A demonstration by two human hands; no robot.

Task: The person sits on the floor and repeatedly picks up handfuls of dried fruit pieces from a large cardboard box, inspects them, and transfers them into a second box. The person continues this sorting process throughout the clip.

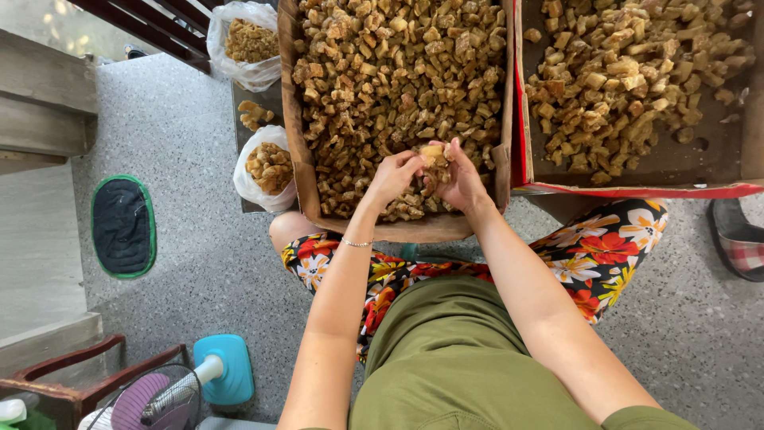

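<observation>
Two hands meet over the near edge of the left cardboard tray [296, 151]: left hand [391, 177] and right hand [460, 181] both pinch one pale brown chunk [432, 153] between their fingertips, equally close, its long axis unclear.

To my right stood a second cardboard box [716, 163] with a red-edged rim, its brown chunks [621, 72] spread thinly enough that bare bottom showed near the front. Off to my left, two clear plastic bags [267, 167] sat on the speckled grey floor [191, 239], each part-filled with the same brown pieces; the farther bag [247, 44] lay near dark wooden rails. A dark oval mat with a green border [123, 227] lay flat beside a low concrete step [44, 103]. Behind my left elbow stood a small fan [159, 398] on a turquoise base [227, 370], next to a reddish wooden chair frame [68, 374]. A checked slipper [740, 239] rested at the far right edge.
</observation>
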